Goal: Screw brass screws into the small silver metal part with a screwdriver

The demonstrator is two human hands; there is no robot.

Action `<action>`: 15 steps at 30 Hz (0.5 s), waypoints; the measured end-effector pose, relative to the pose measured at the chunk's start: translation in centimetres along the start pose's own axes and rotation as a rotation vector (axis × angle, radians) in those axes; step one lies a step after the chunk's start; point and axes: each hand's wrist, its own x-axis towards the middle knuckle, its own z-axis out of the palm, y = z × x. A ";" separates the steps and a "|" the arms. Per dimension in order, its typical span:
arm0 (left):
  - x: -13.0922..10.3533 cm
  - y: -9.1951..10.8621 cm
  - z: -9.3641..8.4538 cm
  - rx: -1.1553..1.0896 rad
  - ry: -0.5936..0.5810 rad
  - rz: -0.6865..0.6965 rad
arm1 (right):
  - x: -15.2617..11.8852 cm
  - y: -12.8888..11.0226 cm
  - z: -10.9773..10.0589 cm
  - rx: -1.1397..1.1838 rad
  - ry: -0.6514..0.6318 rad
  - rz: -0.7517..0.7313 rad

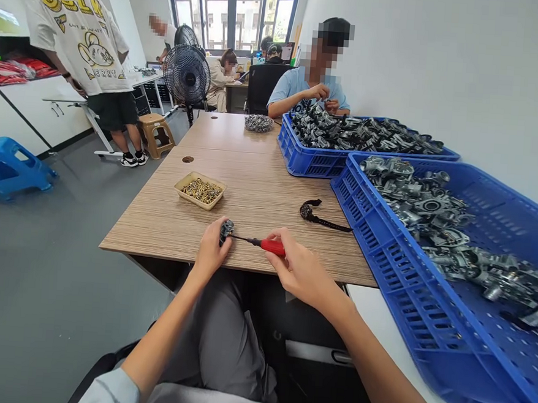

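Note:
Near the front edge of the wooden table [157, 218], my left hand [210, 246] is closed round a small grey metal part [226, 230]. My right hand [295, 261] grips the red handle of a screwdriver [272, 246], its shaft pointing left with the tip at the metal part. Just beyond my left hand sits a cream tray [178, 187] of small brass-coloured and dark pieces. A black wristwatch [325, 221] lies on the table, beyond my right hand and a little to its right.
A blue crate [409, 303] of grey metal parts stands at the right, with a fuller blue crate [299, 157] behind it. Across the table a person [288, 89] handles a small item. A clear container [258, 123] of parts sits at the far edge.

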 end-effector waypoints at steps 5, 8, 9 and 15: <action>0.0 0.0 0.0 -0.004 0.002 -0.001 | 0.1 0.3 0.5 -0.092 0.099 0.082; 0.0 -0.1 0.0 -0.001 0.000 0.003 | 0.3 0.4 0.8 -0.131 0.103 0.114; 0.0 -0.1 0.0 0.001 -0.002 0.003 | 0.3 0.3 0.8 -0.147 0.104 0.121; 0.0 -0.2 0.0 0.003 -0.002 -0.008 | 0.2 -0.1 1.0 -0.200 0.124 0.165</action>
